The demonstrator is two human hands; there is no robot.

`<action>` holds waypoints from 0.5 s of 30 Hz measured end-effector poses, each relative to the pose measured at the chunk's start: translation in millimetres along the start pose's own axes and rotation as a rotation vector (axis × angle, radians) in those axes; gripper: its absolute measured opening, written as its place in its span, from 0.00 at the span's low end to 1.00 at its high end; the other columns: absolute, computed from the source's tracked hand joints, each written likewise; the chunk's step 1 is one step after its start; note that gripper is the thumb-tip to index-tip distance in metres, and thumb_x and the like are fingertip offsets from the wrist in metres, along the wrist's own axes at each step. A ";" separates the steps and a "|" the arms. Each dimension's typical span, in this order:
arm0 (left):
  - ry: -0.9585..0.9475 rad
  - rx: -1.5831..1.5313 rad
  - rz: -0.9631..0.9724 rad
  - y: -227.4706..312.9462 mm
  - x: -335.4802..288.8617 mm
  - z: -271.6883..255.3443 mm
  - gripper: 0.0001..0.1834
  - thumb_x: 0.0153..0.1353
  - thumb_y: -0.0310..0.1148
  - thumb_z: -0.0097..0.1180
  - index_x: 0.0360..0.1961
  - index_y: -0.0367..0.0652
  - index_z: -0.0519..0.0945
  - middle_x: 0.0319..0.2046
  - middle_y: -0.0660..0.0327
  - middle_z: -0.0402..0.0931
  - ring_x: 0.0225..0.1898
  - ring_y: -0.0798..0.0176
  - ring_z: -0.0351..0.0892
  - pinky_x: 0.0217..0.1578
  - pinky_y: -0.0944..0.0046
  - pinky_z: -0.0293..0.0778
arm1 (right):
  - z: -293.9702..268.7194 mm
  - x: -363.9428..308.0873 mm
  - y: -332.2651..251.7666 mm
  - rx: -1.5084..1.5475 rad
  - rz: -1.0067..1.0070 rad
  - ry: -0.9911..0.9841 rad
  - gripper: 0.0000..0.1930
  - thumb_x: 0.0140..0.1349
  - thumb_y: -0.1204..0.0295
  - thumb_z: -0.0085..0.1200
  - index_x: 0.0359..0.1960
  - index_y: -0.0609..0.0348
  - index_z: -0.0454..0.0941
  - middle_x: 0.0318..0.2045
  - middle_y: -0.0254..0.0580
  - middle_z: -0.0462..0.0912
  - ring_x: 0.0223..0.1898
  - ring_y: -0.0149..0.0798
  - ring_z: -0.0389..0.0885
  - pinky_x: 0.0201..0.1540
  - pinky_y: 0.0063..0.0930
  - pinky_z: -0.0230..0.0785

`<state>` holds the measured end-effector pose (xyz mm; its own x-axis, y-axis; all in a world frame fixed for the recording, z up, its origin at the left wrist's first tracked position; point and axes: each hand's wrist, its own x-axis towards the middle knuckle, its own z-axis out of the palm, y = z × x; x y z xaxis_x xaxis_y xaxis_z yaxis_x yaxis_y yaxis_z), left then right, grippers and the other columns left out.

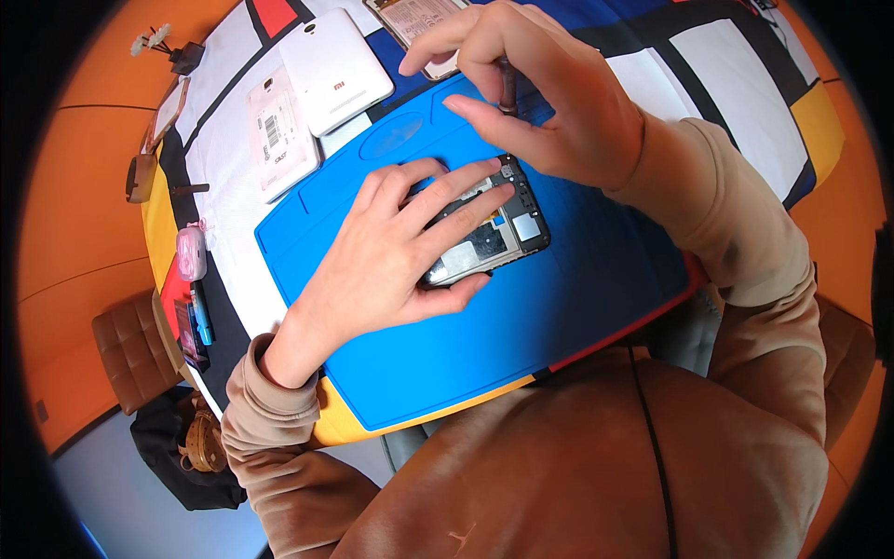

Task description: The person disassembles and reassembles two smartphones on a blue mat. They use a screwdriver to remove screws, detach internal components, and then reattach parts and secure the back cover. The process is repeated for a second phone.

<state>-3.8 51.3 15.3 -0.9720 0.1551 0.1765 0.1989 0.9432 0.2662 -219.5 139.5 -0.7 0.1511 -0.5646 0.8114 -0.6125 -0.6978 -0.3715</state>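
An opened smartphone (494,228) lies on the blue work mat (419,373), its dark frame and inner parts bare. My left hand (391,238) holds it from the left, with the fingers across its upper part and the thumb along its near edge. Up and to the right of the phone, my right hand (559,102) is raised above the mat. Its curled fingers hold a short, dark, screwdriver-like tool (507,88), while the thumb and forefinger stand apart. Whether the tool has a tip is hidden.
Beyond the mat lie a white phone back cover (337,70), a pale phone panel with labels (279,135) and another opened phone (414,23). Toward the left edge are a dark rod (190,188), a pink case (191,253), a blue pen (201,314) and a small flower pot (187,58).
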 end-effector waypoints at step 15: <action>-0.036 0.184 0.015 18.1 3.9 -2.7 0.36 0.52 0.45 0.62 0.61 0.39 0.74 0.64 0.57 0.69 0.62 0.52 0.68 0.62 0.52 0.64 | -0.5 7.8 -4.7 0.170 0.092 0.009 0.12 0.55 0.90 0.48 0.31 0.58 0.62 0.30 0.46 0.63 0.44 0.46 0.73 0.46 0.35 0.62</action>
<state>-3.7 68.2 23.4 -0.9736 0.1772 0.1441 0.1906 0.9780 0.0849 -215.9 138.6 7.6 0.0930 -0.6257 0.7745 -0.4832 -0.7085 -0.5143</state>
